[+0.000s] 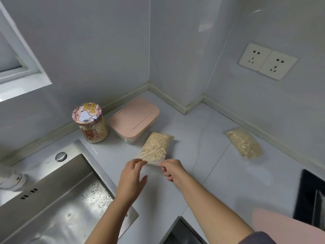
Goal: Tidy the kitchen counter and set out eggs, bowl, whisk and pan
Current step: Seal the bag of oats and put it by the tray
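Far left edge, white bottle (10,180), blurred. Lower left, stainless steel sink (58,199), pale specks on its floor. Above it by the wall, glass jar with cartoon-dog lid (91,124), full of pale flakes. Just right of it, rectangular clear container with pink lid (135,118). Centre frame on the white counter (198,131), clear plastic bag of oat flakes (156,147) lies flat, its far end just beside the container's near corner. Its long axis runs from the hands up-frame and slightly right, and its empty mouth end points down-frame at the person. Left hand (131,178) is at the mouth's left side, fingers bent with tips at the plastic, thumb apart below; can't tell if it actually grips, too blurred. Right hand (173,169) is at the mouth's right side, thumb and forefinger pinching the bag's edge, other fingers curled. Both hands are equally near, one per corner. Likely step: closing or folding the mouth before putting the bag away. Right of centre, second clear bag of oat flakes (244,144), well apart, near the wall. Upper right, white double wall socket (268,61). Right edge, black hob (309,199). Eggs, bowl, whisk and pan not in view.
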Demonstrator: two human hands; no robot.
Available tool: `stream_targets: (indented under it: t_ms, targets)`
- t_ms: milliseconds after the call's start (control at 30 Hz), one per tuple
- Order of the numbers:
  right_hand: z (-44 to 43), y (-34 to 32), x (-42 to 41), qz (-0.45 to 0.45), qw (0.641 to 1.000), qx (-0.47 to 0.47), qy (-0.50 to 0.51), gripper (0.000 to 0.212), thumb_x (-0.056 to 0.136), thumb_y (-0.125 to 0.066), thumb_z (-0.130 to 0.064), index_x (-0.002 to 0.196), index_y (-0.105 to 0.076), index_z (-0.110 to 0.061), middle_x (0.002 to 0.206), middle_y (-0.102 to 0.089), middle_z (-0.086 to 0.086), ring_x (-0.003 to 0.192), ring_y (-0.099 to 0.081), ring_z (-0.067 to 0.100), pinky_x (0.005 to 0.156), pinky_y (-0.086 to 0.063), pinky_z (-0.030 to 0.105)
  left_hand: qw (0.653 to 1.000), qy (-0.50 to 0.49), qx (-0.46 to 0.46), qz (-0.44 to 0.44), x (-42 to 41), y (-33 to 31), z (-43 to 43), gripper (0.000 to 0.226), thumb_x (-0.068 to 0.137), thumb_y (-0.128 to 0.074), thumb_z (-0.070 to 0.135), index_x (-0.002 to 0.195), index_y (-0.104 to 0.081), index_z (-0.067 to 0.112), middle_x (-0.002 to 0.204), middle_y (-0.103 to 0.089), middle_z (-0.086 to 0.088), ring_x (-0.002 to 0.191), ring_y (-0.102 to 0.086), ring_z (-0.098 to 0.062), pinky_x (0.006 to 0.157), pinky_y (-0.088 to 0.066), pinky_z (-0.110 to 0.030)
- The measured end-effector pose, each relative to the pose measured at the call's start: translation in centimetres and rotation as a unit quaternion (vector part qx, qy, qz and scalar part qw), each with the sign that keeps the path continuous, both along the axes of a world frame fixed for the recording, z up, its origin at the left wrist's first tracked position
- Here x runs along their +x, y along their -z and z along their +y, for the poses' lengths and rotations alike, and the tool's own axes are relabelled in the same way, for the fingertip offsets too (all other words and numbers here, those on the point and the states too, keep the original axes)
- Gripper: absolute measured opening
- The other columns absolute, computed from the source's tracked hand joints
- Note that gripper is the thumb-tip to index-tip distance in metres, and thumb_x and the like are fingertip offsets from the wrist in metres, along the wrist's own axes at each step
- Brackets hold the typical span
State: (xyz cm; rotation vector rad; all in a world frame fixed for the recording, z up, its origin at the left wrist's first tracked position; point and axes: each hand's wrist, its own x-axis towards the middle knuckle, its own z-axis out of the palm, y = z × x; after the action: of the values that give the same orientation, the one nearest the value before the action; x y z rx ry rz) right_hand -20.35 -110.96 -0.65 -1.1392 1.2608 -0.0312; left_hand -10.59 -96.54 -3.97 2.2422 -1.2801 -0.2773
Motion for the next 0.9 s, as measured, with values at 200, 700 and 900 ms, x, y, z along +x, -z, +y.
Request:
stream_targets:
  t_ms: [200, 700, 900]
  targets:
    - [-3.1, -5.7, -0.8, -0.131, 0.989, 0.048, 0.041, 0.016, 0.091, -0.056, -0.007, 0.075, -0.055, -0.012, 0.055, -0.036, -0.003, 0.036, -0.023, 0.004, 0.033, -0.012, 0.016, 0.993, 0.007, -0.077, -0.087, 2.4, -3.6, -5.7, 0.024, 0.081, -0.073, 0.02, 0.104, -0.067, 0.023, 0.104, -0.064, 0.004, 0.097, -0.058, -0.023, 0.081, -0.042, -0.034]
    - [-12.5, -9.6, -20.5, -0.138, 0.971, 0.029, 0.195, 0.022, 0.093, -0.055, -0.025, 0.077, -0.059, -0.011, 0.052, -0.042, -0.004, 0.041, -0.032, 0.01, 0.038, -0.021, 0.019, 0.973, 0.2, -0.089, -0.066, -11.9, -11.3, -17.5, 0.032, 0.088, -0.04, 0.04, 0.076, -0.066, 0.026, 0.069, -0.064, 0.009, 0.061, -0.054, -0.015, 0.051, -0.027, -0.014]
    - [-20.0, -3.0, -27.9, -0.043, 0.932, 0.015, 0.359, 0.019, 0.092, -0.056, -0.021, 0.099, -0.055, -0.004, 0.084, -0.057, 0.01, 0.063, -0.052, 0.021, 0.052, -0.039, 0.027, 0.98, 0.176, -0.02, -0.09, -15.0, -10.4, -20.4, 0.024, 0.095, -0.049, 0.035, 0.08, -0.065, 0.025, 0.073, -0.065, 0.009, 0.066, -0.057, -0.017, 0.053, -0.035, -0.025]
